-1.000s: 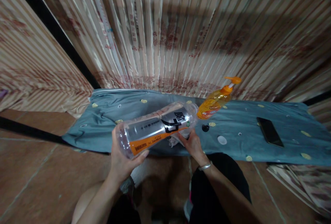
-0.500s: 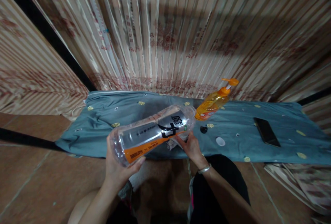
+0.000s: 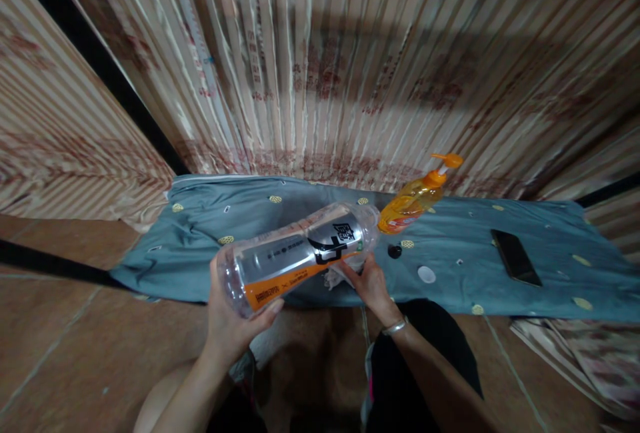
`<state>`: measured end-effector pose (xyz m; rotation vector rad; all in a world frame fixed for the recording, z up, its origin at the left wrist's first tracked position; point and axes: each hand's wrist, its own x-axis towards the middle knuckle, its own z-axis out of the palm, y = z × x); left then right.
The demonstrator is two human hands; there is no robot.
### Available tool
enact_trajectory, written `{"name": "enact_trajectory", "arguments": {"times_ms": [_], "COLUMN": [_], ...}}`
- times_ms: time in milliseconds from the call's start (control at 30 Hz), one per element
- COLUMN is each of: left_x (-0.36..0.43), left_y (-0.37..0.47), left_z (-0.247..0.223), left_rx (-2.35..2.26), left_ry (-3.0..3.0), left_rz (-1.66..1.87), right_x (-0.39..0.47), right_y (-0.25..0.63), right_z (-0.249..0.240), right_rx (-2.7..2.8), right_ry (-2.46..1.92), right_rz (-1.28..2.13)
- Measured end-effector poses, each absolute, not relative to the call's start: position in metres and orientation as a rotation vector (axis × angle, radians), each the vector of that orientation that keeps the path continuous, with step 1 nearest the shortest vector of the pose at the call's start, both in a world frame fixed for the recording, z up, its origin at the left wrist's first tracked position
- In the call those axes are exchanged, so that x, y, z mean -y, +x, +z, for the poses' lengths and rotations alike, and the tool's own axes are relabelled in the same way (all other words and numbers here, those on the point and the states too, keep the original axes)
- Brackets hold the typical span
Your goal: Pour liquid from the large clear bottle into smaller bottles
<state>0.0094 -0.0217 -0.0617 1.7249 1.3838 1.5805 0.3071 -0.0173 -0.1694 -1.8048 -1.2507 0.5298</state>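
A large clear plastic bottle [image 3: 287, 261] with a silver and orange label lies tilted across the middle of the view, its narrower end up to the right. My left hand [image 3: 231, 326] is wrapped round its base, thumb on the near side. Below the neck end, my right hand [image 3: 373, 289] pinches a crumpled whitish cloth [image 3: 334, 278] against the bottle's underside. The bottle hides part of the cloth and some of my right fingers. Just beyond the neck stands a pump bottle [image 3: 407, 206] of yellow-orange liquid with an orange pump head.
A teal patterned sheet [image 3: 200, 266] covers the low surface ahead of me. On it are a small black round piece [image 3: 395, 251], a white disc [image 3: 427, 274] and a dark phone [image 3: 516, 257] to the right. A striped curtain [image 3: 320, 86] hangs behind.
The bottle has turned slightly about its length and its base has shifted a little to the right with my left hand. My right hand has barely moved.
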Motion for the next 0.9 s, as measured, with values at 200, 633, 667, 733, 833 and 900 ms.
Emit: {"name": "enact_trajectory", "arguments": {"times_ms": [200,633,667,733,833,900], "left_x": [0.019,0.018,0.018,0.017,0.015,0.013], "left_y": [0.015,0.019,0.02,0.02,0.02,0.02], "left_z": [-0.055,-0.045,-0.045,-0.045,-0.048,-0.049], "left_rx": [-1.368,-1.326,-1.318,-1.3,-1.3,-1.29], "left_ry": [1.654,1.553,1.546,1.537,1.513,1.47], "left_rz": [1.577,1.587,1.587,1.583,1.554,1.529], "right_x": [0.017,0.015,0.014,0.014,0.012,0.011], "right_y": [0.308,0.31,0.31,0.311,0.311,0.311], "right_z": [-0.17,-0.169,-0.17,-0.171,-0.174,-0.176], "right_rx": [1.243,1.274,1.276,1.289,1.31,1.327], "right_ry": [-1.831,-1.83,-1.831,-1.82,-1.804,-1.791], "right_rz": [0.522,0.543,0.54,0.534,0.501,0.471]}}
